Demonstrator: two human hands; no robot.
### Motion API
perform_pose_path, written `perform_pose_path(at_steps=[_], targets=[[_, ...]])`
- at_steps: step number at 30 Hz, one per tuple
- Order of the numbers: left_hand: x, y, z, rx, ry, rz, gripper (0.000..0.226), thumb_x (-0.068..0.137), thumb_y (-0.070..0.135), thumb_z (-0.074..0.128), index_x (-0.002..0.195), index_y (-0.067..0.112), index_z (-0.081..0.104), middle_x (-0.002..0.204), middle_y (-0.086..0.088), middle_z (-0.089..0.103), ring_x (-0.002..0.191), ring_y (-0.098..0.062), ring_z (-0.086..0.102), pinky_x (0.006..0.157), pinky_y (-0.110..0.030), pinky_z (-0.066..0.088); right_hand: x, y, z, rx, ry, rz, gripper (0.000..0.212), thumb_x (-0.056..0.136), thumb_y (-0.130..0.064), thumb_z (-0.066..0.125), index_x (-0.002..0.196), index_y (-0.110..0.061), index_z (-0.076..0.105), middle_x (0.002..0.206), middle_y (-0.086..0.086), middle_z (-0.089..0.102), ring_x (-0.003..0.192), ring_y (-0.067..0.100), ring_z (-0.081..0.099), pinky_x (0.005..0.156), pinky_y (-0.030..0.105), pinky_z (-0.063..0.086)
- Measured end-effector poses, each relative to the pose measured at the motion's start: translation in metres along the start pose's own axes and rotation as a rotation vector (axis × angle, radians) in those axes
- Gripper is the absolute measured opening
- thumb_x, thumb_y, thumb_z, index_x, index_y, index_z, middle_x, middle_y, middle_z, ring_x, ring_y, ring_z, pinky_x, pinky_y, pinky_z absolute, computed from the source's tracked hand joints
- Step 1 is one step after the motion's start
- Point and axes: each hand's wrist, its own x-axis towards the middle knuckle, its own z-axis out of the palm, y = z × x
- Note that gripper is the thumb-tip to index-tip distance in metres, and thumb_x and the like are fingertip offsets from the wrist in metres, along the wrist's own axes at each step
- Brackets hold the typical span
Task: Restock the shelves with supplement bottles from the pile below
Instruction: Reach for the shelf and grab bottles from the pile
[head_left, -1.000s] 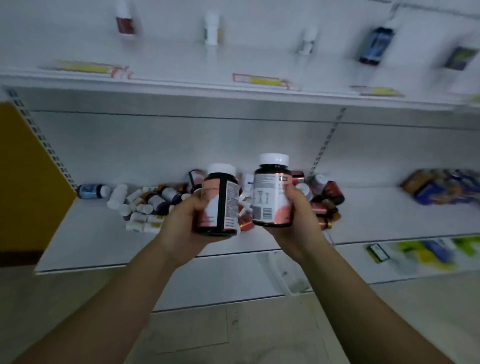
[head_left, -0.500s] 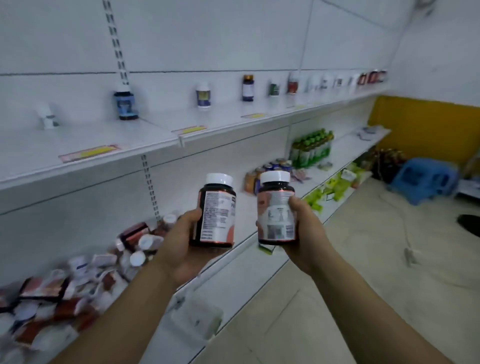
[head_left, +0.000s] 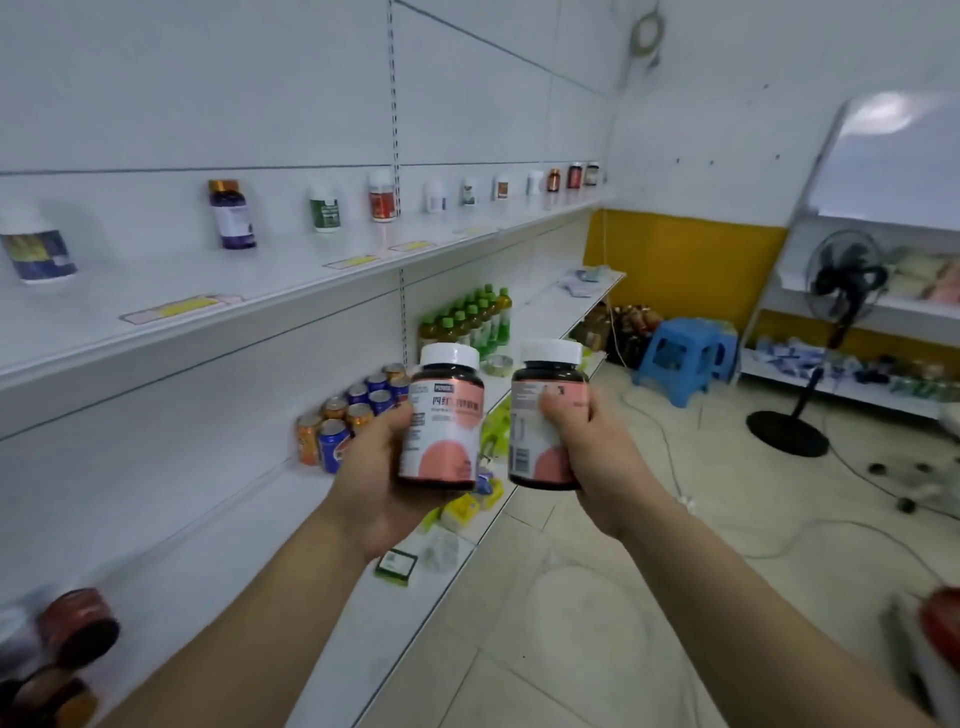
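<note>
My left hand (head_left: 376, 467) grips a dark supplement bottle (head_left: 444, 415) with a white cap and pink label, held upright. My right hand (head_left: 587, 447) grips a matching bottle (head_left: 545, 421) beside it, a small gap between the two. Both are held in front of me over the lower shelf's edge. The upper shelf (head_left: 260, 306) carries single bottles spaced along it, among them a purple one (head_left: 232, 214), a green-labelled one (head_left: 325, 209) and a red-labelled one (head_left: 382, 197). A corner of the pile (head_left: 62, 644) shows at the bottom left, blurred.
The lower shelf (head_left: 395, 597) holds drink cans (head_left: 353, 410), green drink bottles (head_left: 472, 317) and yellow packets (head_left: 467, 506). On the floor to the right stand blue stools (head_left: 680, 358) and a standing fan (head_left: 831, 317), with cables (head_left: 665, 447) across the tiles.
My view has swung right along the aisle, leaving the pile at the bottom left. Both hands still hold their bottles upright; the left bottle's front label now faces me.
</note>
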Motion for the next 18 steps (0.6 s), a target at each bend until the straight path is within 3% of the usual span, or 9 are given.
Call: perform_pose_path(at_steps=[3,5,7,9,11,13,15,18], targets=[[0.063,-0.007,0.009,0.048,-0.055,-0.031,0.047,0.075,0.043,0.056,0.104,0.007,0.066,0.089,-0.018,0.066,0.075,-0.03,0.063,0.06,-0.036,0.053,0.052,0.003,-0.024,0.097,0.034,0.063,0.039,0.098,-0.05,0.037,0.097,-0.019,0.062,0.085,0.005,0.074,0.076,0.019,0.071,0.067,0.037,0.058],[0.108,-0.01,0.013,0.03,-0.104,-0.021,0.071,0.054,0.046,0.083,0.109,0.006,0.065,0.095,-0.02,0.067,0.076,-0.031,0.067,0.062,-0.038,0.057,0.091,0.006,-0.04,0.135,0.046,0.072,0.045,0.097,-0.053,0.034,0.094,-0.02,0.065,0.077,0.001,0.074,0.075,0.018,0.07,0.077,0.039,0.056],[0.16,-0.011,0.016,0.012,-0.139,-0.002,0.096,0.043,0.039,0.092,0.125,0.007,0.053,0.104,-0.022,0.066,0.081,-0.032,0.068,0.067,-0.041,0.058,0.135,0.009,-0.056,0.163,0.031,0.06,0.044,0.098,-0.049,0.033,0.098,-0.019,0.066,0.083,0.002,0.075,0.08,0.018,0.07,0.082,0.04,0.054],[0.216,-0.009,0.024,0.029,-0.154,0.006,0.085,0.059,0.038,0.082,0.13,0.006,0.048,0.11,-0.021,0.064,0.087,-0.03,0.067,0.072,-0.042,0.059,0.182,0.008,-0.073,0.181,0.045,0.065,0.037,0.099,-0.038,0.035,0.105,-0.016,0.065,0.096,0.006,0.073,0.089,0.021,0.069,0.085,0.042,0.053],[0.27,-0.006,0.038,0.063,-0.163,0.018,0.056,0.077,0.031,0.059,0.127,0.007,0.05,0.114,-0.018,0.065,0.094,-0.029,0.066,0.077,-0.041,0.057,0.225,0.003,-0.092,0.205,0.08,0.08,0.029,0.096,-0.026,0.042,0.114,-0.014,0.061,0.11,0.013,0.07,0.103,0.03,0.065,0.094,0.05,0.05],[0.324,-0.004,0.057,0.124,-0.173,0.007,0.032,0.09,0.02,0.043,0.119,0.011,0.055,0.112,-0.015,0.067,0.095,-0.027,0.066,0.077,-0.04,0.057,0.263,-0.006,-0.115,0.173,0.116,0.048,0.027,0.094,-0.021,0.047,0.118,-0.015,0.057,0.112,0.013,0.069,0.103,0.031,0.065,0.095,0.052,0.049],[0.372,-0.004,0.081,0.162,-0.181,-0.052,0.032,0.095,0.016,0.034,0.119,0.011,0.055,0.113,-0.015,0.066,0.097,-0.028,0.065,0.074,-0.04,0.058,0.294,-0.018,-0.141,0.083,0.161,-0.013,0.02,0.093,-0.019,0.054,0.112,-0.017,0.059,0.103,0.008,0.072,0.095,0.026,0.069,0.088,0.047,0.054],[0.437,-0.014,0.119,0.194,-0.267,-0.131,0.046,0.081,0.021,0.044,0.126,0.01,0.052,0.12,-0.019,0.062,0.109,-0.035,0.059,0.079,-0.046,0.055,0.334,-0.033,-0.186,0.04,0.254,-0.08,0.026,0.086,-0.018,0.063,0.112,-0.014,0.059,0.097,0.006,0.074,0.089,0.024,0.071,0.079,0.04,0.056]])
